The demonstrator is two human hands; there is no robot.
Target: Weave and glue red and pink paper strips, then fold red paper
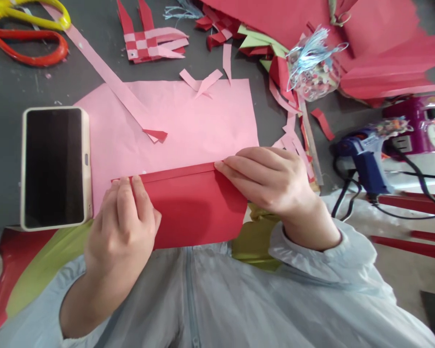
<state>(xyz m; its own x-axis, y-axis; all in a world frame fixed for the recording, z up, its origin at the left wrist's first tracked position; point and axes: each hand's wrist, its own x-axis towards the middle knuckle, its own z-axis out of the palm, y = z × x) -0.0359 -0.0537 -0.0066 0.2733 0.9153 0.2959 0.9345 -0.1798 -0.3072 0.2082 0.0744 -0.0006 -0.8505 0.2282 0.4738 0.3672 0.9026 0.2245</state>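
Observation:
A sheet of red paper (195,208) lies between my hands, with a narrow strip folded along its far edge. My left hand (125,220) grips the fold's left end, fingertips pressed on it. At the right end of the same fold, my right hand (266,179) pinches the edge between thumb and fingers. Beneath the far edge is a large pink paper sheet (203,121). On that sheet rests a long pink paper strip (112,84) with a small red tip, its other end reaching toward the scissors.
Scissors with yellow and red handles (31,46) lie far left, a phone (54,166) nearer. Woven red-and-pink paper pieces (145,46) sit at the back. At right are a clear container of beads (317,79), a blue glue gun (371,162) with a cord, and more red paper (380,34).

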